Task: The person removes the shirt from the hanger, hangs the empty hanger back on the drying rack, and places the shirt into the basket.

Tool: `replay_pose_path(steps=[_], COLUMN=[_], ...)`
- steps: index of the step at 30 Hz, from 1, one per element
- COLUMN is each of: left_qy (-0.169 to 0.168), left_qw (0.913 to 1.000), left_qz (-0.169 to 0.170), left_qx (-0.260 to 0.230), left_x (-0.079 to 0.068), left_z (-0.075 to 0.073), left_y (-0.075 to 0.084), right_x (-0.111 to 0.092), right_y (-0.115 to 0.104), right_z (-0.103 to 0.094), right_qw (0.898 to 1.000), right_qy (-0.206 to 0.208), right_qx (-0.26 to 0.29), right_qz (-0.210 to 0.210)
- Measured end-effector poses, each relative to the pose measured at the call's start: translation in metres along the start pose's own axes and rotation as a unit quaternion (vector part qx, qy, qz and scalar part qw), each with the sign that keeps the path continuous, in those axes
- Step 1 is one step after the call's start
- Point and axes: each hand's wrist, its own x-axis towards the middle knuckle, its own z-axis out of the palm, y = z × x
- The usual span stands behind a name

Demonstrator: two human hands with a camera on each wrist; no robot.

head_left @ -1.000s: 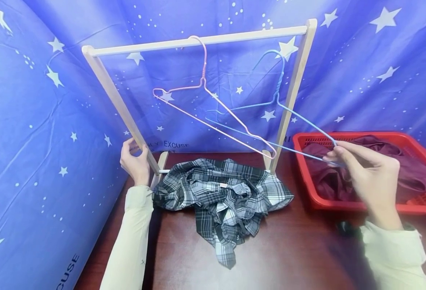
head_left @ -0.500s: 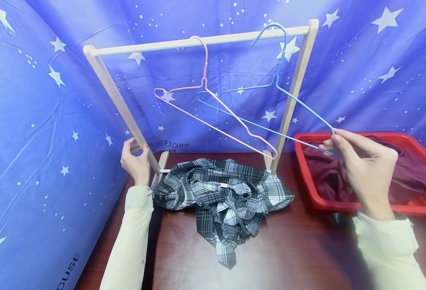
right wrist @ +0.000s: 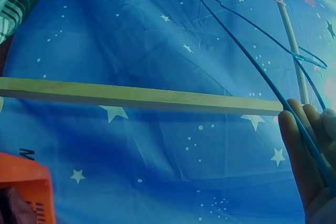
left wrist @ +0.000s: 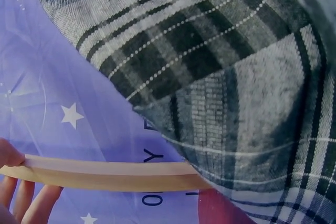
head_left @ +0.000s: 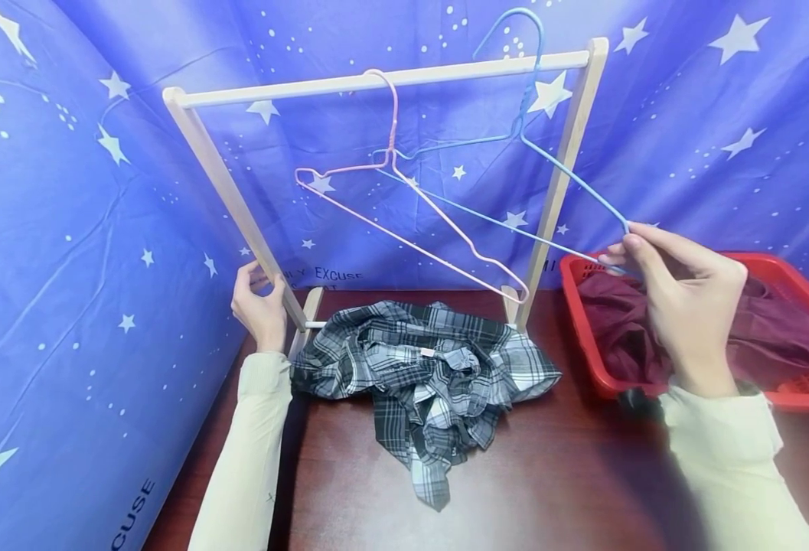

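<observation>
My right hand [head_left: 696, 295] pinches the right corner of a blue wire hanger [head_left: 576, 177] between thumb and fingers. The hanger's hook rises above the rack's top bar [head_left: 445, 74] near its right end. In the right wrist view the blue hanger [right wrist: 252, 61] runs across the fingers. My left hand [head_left: 259, 306] grips the left post [head_left: 228, 199] of the wooden rack low down; in the left wrist view fingers [left wrist: 39, 203] wrap that post [left wrist: 105, 174]. A pink hanger [head_left: 438, 214] hangs from the bar's middle. Beneath it lies a crumpled black, grey and white plaid shirt [head_left: 432, 383].
To the right, a red plastic basket [head_left: 579, 344] holds dark maroon cloth [head_left: 783, 325]. A blue curtain with stars [head_left: 349, 38] stands behind and along the left. The rack's right post [head_left: 559, 184] is beside the blue hanger. Everything stands on a dark reddish table [head_left: 514, 490].
My right hand has raised the blue hanger and shifted slightly left, taking its hook from below the bar to above it. The left hand keeps its grip on the post.
</observation>
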Motion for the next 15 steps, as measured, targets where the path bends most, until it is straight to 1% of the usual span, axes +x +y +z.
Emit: replay_pose_path(steps=[3,6,7,11,15], left_qy=[-0.003,-0.003,-0.003,-0.004,-0.006], left_qw=[1.0,1.0,1.0,1.0,0.9999], left_qz=[0.001,0.0,-0.001,0.001,0.013], left_qx=[-0.002,-0.004,-0.004,-0.002,-0.007], left_x=[0.0,-0.001,-0.001,0.0,0.0], left_z=[0.0,0.001,0.001,0.001,0.0], left_y=[-0.001,0.0,0.0,-0.001,-0.001], right_x=[0.002,0.002,0.002,-0.001,-0.003], right_y=[0.001,0.003,0.004,0.009,0.016], right_z=[0.005,0.009,0.009,0.009,0.007], right_qw=[1.0,1.0,1.0,0.998,0.996], right_qy=[0.0,-0.002,-0.003,-0.014,-0.035], right_qx=[0.003,-0.007,-0.025,-0.055,-0.073], right_qz=[0.003,0.009,0.01,0.022,0.043])
